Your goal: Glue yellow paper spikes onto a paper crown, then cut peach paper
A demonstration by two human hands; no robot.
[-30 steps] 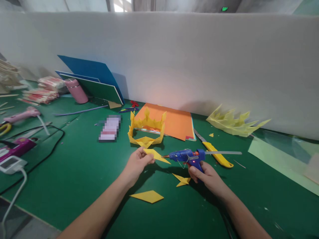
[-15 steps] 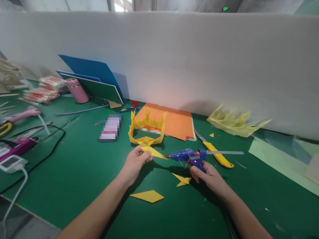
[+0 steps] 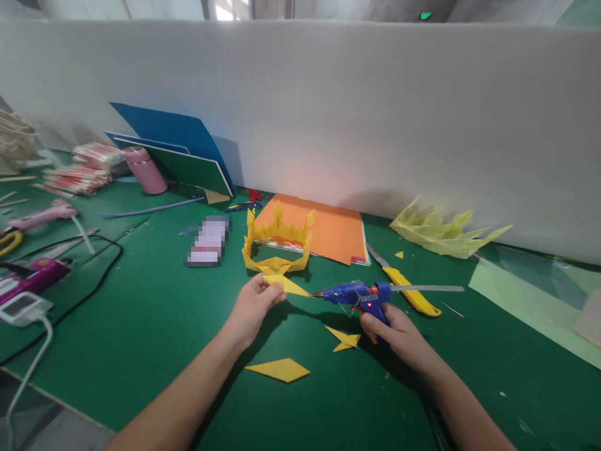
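Folded yellow paper piece [image 3: 288, 285] is up off the bench [image 3: 141, 326], just in front of the yellow paper crown [image 3: 278, 232]; can't tell if the two touch. Your left hand [image 3: 257, 304] pinches its left end, thumb on top, fingers clamped on it. Your right hand [image 3: 392, 329] wraps the handle of the blue hot glue gun [image 3: 347, 292], red light lit, nozzle pointing left at the piece's right tip; contact too fine to tell. Clear glue stick [image 3: 427, 288] pokes out the gun's back, over the yellow utility knife [image 3: 413, 293].

Nearer you: a flat kite-shaped yellow piece [image 3: 284, 370], plus a pointed folded yellow piece [image 3: 346, 340] below the gun, both lying on the bench. Crown stands upright, orange paper sheets [image 3: 333, 228] behind it. Pixelated phone-like rectangle [image 3: 206, 241] lies left of the crown.

Farther right, a pale yellow paper crown [image 3: 439, 232] sits near the white partition [image 3: 328, 113], light green sheet [image 3: 526, 307] closer to you. Far left: pink bottle [image 3: 145, 170] by leaning blue board [image 3: 169, 128], pink glue gun [image 3: 42, 216], purple power strip [image 3: 35, 275].
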